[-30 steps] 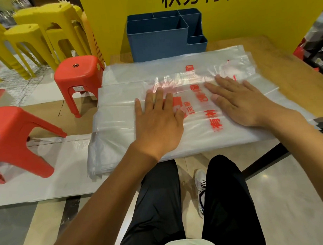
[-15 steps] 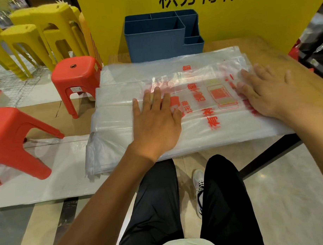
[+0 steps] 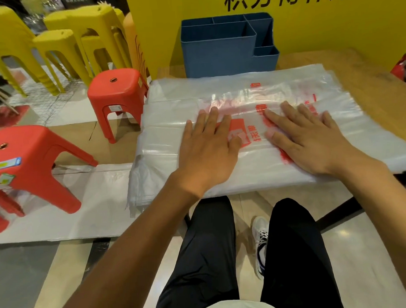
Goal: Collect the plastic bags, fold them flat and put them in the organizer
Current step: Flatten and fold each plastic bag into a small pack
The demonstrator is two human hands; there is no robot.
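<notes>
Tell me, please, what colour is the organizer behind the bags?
The organizer is dark blue, seen clearly in the head view.

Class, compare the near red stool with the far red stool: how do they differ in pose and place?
The near red stool is tipped, its seat facing sideways; the far red stool stands upright on its legs. The near one is cut off by the left edge; the far one shows whole, beside the table. Both are red plastic with a round centre mark on the seat.
</notes>
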